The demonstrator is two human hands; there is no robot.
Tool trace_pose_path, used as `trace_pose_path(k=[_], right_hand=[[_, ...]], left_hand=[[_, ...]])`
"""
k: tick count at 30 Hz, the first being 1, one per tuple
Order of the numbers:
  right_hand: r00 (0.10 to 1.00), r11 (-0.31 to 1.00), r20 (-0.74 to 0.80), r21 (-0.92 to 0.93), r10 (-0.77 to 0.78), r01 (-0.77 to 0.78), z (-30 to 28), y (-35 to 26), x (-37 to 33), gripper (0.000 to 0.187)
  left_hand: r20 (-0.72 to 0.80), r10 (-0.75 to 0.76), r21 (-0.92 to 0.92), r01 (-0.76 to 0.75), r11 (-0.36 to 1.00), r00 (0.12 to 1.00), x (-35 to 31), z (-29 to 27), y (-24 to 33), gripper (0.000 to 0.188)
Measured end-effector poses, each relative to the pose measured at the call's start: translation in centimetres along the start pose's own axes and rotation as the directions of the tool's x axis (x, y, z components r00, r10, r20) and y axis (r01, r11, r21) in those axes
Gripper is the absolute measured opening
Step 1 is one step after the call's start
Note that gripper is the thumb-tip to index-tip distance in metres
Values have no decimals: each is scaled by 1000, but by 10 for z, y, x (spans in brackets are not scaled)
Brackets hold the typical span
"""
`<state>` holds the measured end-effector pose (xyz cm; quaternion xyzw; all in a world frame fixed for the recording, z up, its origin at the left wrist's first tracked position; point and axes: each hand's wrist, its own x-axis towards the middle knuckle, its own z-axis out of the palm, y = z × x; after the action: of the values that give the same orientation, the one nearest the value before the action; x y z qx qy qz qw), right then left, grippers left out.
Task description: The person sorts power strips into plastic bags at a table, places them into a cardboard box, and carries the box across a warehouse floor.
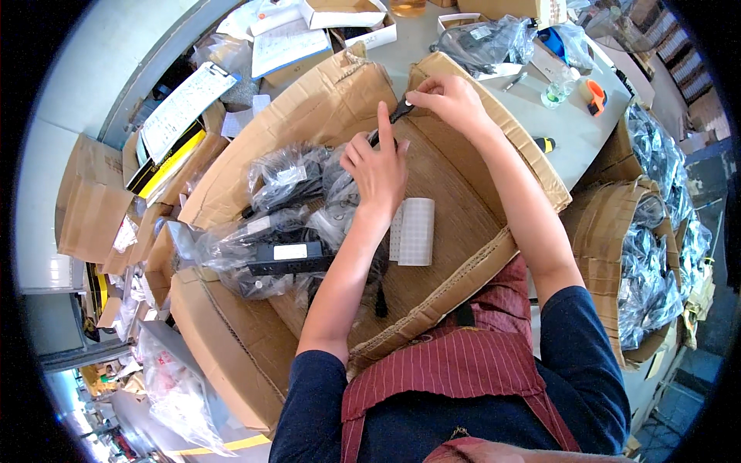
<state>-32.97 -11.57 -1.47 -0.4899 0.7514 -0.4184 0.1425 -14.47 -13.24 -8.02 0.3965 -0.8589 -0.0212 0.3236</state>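
Note:
Over an open cardboard box (463, 201), my right hand (451, 104) pinches one end of a slim black piece (400, 110) that looks like a cord's plug end, with a small white dot on it. My left hand (378, 166) is closed round its lower part, index finger stretched upward along it. Inside the box, below my left hand, a roll of white labels (417, 231) lies on the cardboard bottom. To its left rest a black power strip (287, 258) with a white label and several plastic-bagged black cords (287, 179), partly hidden by my left forearm.
On the grey table (532, 100) behind the box are bagged goods (486, 42), an orange tape roll (594, 98) and a small clear bottle (557, 91). Another carton (606, 255) of bagged items stands right. Clipboards (181, 108) and cartons (93, 197) crowd the left.

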Motion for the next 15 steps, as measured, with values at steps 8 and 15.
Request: trace_pose_path(k=[8,15], right_hand=[[941,895,309,369,136,-250,-1,-14,-4,31],[979,822,204,558,2,-118,-11,-15,-6,23]], left_hand=[[-25,33,5,-33,999,999,0,-6,-5,79],[-19,7,-65,-8,998,1000,4,-15,-16,76]])
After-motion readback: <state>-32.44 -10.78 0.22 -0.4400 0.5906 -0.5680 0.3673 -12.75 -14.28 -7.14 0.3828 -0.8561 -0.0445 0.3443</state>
